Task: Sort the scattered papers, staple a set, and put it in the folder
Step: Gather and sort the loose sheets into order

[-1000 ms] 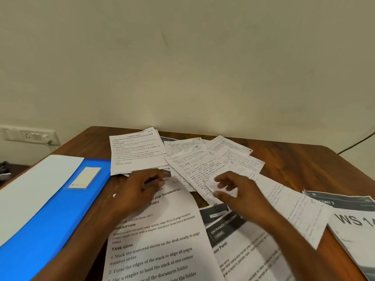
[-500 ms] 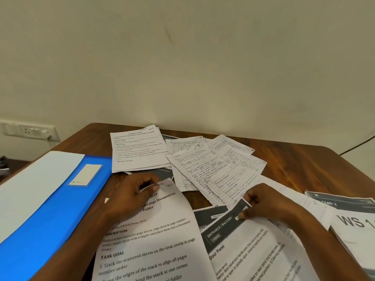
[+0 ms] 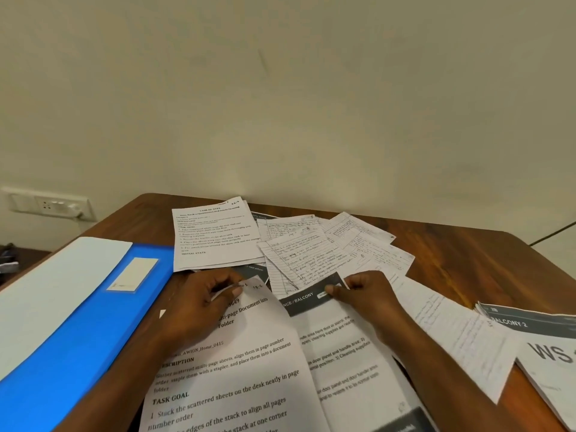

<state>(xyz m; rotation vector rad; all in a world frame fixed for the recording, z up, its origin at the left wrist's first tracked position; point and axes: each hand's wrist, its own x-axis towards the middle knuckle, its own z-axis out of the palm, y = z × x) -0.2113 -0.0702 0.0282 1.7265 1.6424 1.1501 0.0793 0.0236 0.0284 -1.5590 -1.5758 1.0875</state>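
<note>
- Pinching the top corner of the printed task sheet (image 3: 237, 369), the left hand (image 3: 199, 304) has its fingers (image 3: 232, 283) curled over the paper's upper edge, thumb underneath; the sheet reads "TASK GOAL" and runs down toward the near edge of the view.
- Just right of those fingers, the right hand (image 3: 364, 294) grips the dark-banded "ENTRANCE / BALCONY" sheet (image 3: 339, 347) at its header, fingers curled onto the band; this sheet lies partly under the task sheet's right edge.
- Beyond both hands lies a scatter of handwritten lined pages (image 3: 314, 254), overlapping one another at odd angles, the nearest one touching the dark band by the right hand.
- Beyond the left hand's fingers sits another printed instruction sheet (image 3: 215, 235), on top of a few more pages, with a dark-printed page (image 3: 254, 269) peeking out below it.
- To the right of the right forearm a long handwritten page (image 3: 461, 338) stretches toward a stack of "BALCONY 2" booklets (image 3: 536, 335) at the desk's right edge.
- Left of the left hand, well clear of the fingers, the blue folder (image 3: 81, 332) lies open on the wooden desk (image 3: 461, 254), with a pale label (image 3: 134, 274) on it and a white sheet (image 3: 46, 294) over its left part.
- A wall socket (image 3: 50, 204) sits on the cream wall far left.
</note>
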